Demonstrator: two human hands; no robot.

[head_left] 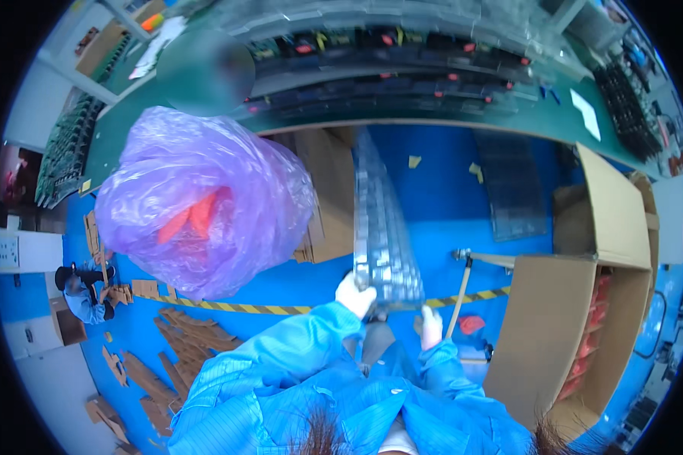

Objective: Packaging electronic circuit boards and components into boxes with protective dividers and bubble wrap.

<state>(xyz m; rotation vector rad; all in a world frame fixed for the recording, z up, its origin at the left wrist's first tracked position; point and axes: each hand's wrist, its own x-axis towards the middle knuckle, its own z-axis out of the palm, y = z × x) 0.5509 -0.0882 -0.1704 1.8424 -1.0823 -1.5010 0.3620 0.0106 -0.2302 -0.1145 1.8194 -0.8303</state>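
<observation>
A long clear plastic tray [387,243] with rows of compartments stands steeply tilted in front of me, its far end reaching toward the green bench. My left hand [355,294], in a white glove, is closed on the tray's near left corner. Just off the near right corner is my right hand [429,327], with a thumb and finger apart and nothing visible between them. Whether the tray is single or several nested together cannot be made out.
To the left bulges a large purple plastic bag [205,205] with red pieces inside. An open cardboard box [542,326] holding red trays [584,341] stands at right. Flattened cardboard [197,341] litters the blue floor, where another person [87,296] crouches. The green bench [303,110] crosses ahead.
</observation>
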